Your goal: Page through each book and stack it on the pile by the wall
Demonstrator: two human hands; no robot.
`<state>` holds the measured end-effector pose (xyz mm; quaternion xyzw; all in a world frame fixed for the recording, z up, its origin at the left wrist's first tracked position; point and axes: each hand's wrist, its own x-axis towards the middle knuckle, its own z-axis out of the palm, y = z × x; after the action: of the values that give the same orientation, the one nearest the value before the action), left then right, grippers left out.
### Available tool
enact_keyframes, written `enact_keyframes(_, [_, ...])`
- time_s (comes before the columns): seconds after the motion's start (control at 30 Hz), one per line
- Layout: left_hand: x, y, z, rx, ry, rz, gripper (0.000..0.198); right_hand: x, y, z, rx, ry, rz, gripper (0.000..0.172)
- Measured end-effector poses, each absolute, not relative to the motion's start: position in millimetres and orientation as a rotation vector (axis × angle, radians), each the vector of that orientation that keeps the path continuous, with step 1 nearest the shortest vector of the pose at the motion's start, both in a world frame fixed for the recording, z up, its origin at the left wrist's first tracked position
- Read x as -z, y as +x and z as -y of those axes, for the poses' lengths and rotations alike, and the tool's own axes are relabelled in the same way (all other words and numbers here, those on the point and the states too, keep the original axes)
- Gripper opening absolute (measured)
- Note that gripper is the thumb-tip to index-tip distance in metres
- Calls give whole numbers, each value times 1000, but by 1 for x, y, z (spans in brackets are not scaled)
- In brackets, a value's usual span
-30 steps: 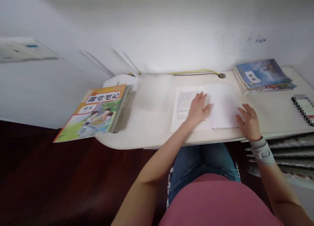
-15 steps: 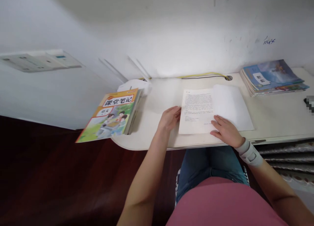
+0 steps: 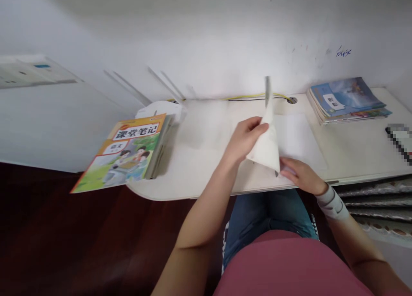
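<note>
My left hand (image 3: 246, 137) is closed round a thin paper book (image 3: 268, 143), thumb on the near side. The book is lifted and tilted up on edge, its lower corner close to the desk. Flat on the desk to its right lies a white sheet (image 3: 298, 137); whether it is joined to the book I cannot tell. My right hand (image 3: 299, 173), with a grey band on the wrist, is at the book's lower corner and the sheet's near edge. Its thumb and fingers are drawn together; what they pinch is hard to make out.
On the left, a stack of books (image 3: 135, 152) with a colourful cover juts over the desk edge. Behind it stands a white router (image 3: 161, 109) with antennas. More books (image 3: 349, 98) are stacked back right. A yellow cable (image 3: 247, 98) runs along the wall. A blurred-out object (image 3: 401, 139) lies far right.
My left hand has gone from beside the book to gripping it and raising it on edge. My right hand's fingers have drawn together near its lower corner. The view has shifted slightly right.
</note>
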<state>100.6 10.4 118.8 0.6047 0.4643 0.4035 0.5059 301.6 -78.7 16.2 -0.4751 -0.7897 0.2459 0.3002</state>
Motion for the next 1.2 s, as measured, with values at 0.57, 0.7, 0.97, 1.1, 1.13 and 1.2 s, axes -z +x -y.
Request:
enact_keyframes(0.57, [22,95,23,-659,2448,-1378,55,20,405,84,-298,-1665,1441,55])
enact_keyframes(0.7, [17,96,39,-450,2629,-1344,70,22,397,84,-148,-1717,1640,52])
enact_keyframes(0.97, [6,108,53,-180,2692,-1445,102,19,399,84,-170,-1709,1683,51])
enact_keyframes(1.1, [5,112,54,-202,2669,-1516,99,16,400,85,-219,-1679,1655,49])
enact_keyframes(1.13, [5,113,55,-208,2663,-1529,98,15,400,85,-231,-1665,1649,48])
enact_keyframes(1.2, [3,114,55,-212,2654,-1536,97,13,400,85,-259,-1638,1636,47])
